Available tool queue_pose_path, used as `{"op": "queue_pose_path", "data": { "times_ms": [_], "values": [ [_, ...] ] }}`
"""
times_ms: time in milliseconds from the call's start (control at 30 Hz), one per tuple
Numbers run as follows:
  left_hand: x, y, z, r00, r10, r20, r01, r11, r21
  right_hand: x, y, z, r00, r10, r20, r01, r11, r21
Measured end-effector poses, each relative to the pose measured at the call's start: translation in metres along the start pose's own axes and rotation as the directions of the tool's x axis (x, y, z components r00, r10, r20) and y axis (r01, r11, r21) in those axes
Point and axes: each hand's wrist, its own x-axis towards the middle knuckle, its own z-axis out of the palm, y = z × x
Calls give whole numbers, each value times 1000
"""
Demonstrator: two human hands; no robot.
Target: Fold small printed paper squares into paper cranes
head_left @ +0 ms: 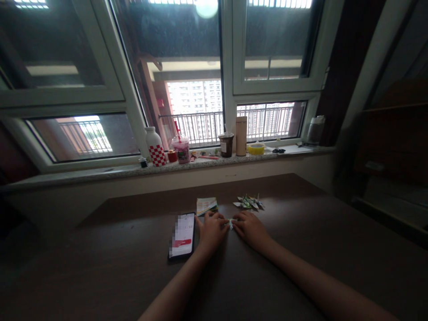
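Observation:
On the dark table, a small pale piece of folded paper (231, 224) sits between my two hands. The fingertips of my left hand (213, 228) are closed on its left side. From the other side, the bent fingers of my right hand (251, 228) grip it too, hiding part of it. Beyond my left hand lies a small stack of printed paper sheets (206, 205). A pile of small pointed folded-paper figures (249, 203) rests past my right hand. Left of my left hand, a phone (182, 235) lies face up with its screen lit.
Behind the table (133, 276) runs a stone windowsill (127, 174). It carries a checkered bottle (156, 149), a pink drink cup (180, 149), a dark drink cup (226, 145), a tan flask (241, 136), yellow tape (256, 149) and black scissors (278, 150).

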Motion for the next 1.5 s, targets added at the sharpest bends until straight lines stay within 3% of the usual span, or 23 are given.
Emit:
{"op": "queue_pose_path", "data": {
  "times_ms": [600, 867, 1000, 1500],
  "values": [
    [2, -3, -2, 1000, -7, 25, 6, 999, 49, 1, 0, 0, 1000, 16, 21, -17, 1000, 6],
    [2, -4, -3, 997, 72, -5, -70, 990, 125, 2, -1, -3, 998, 51, 39, -53, 998, 46],
    [2, -2, -5, 998, 58, 14, -59, 988, 143, 2, 0, -2, 997, 67, 27, -69, 994, 87],
    [2, -7, -3, 991, 130, -31, -120, 970, 211, 3, -1, 5, 976, 217, 9, -214, 954, 210]
  ]
}}
